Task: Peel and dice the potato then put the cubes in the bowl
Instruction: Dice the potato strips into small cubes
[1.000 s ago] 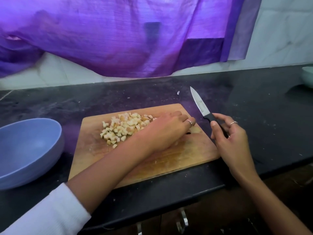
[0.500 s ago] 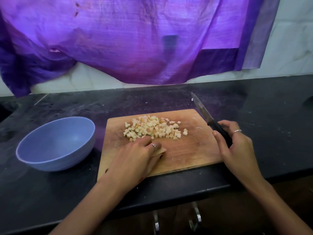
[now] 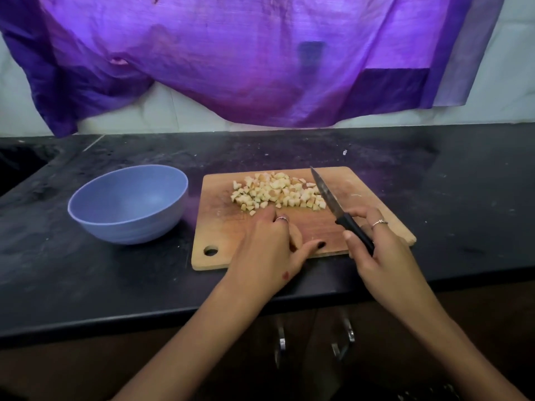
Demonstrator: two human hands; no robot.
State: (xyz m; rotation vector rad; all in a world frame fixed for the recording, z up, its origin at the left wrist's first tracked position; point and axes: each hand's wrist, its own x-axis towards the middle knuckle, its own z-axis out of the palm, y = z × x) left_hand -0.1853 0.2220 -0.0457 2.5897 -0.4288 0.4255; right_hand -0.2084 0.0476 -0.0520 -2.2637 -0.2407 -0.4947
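- potato cubes (image 3: 278, 192) sit heaped on the far half of the cutting board (image 3: 359, 195); dicing looks done, so the pile probably just waits for the move to the bowl
- knife (image 3: 333, 202) lies slanted along the pile's right edge, blade touching or just above the board (can't tell which), tip toward the board's far edge; likely placed to hem in or push cubes
- right hand (image 3: 376, 247), over the board's near right part: grip clenched round the black knife handle, ring on one finger
- left hand (image 3: 269, 247), on the board's near middle just below the pile: fingers curled, fingertips right at the nearest cubes; whether it holds anything can't tell, looks ready to gather
- bowl (image 3: 130, 204), blue, nothing visible inside, stands on the desk (image 3: 463, 175) just left of the board, near enough for scraping cubes across
- purple cloth (image 3: 246, 59) hangs on the wall beyond the board
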